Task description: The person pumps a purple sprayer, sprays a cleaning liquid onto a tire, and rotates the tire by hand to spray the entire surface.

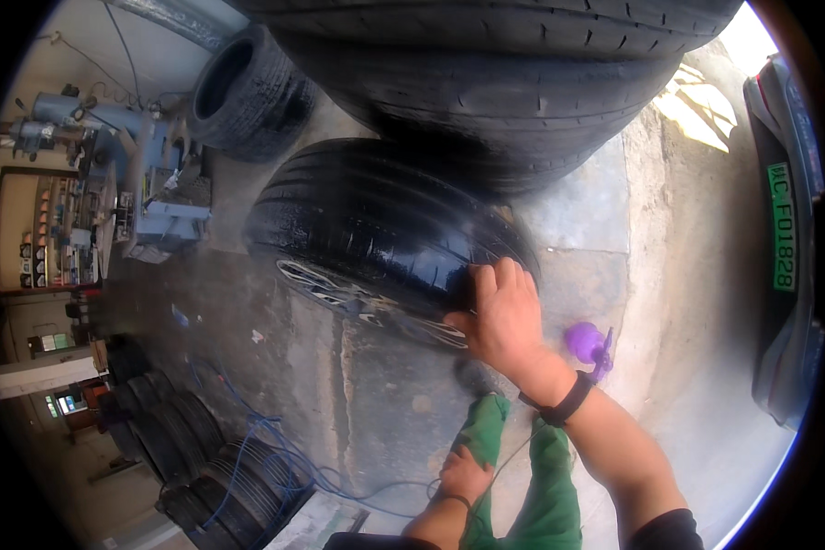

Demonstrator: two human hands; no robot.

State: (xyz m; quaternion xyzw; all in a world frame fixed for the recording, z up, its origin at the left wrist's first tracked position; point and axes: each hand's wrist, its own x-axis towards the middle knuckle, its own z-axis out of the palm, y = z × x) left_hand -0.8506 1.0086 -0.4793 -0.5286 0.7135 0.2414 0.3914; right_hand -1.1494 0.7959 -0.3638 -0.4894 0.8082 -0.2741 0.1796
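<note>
The near right edge of the shiny black tyre (367, 215) is gripped by the right hand (504, 316), its fingers bent on the tread. The left hand (466, 477) is rested on the green trousers (486, 423); whether it is closed cannot be told. Beyond, room is limited by large tyres (504, 96); leftward, grey floor (206, 298) is stretched toward a blue machine (160, 220).

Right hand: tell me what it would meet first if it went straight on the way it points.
The shiny black tire: the right hand already seems to touch its edge, though exact contact is unclear.
</note>
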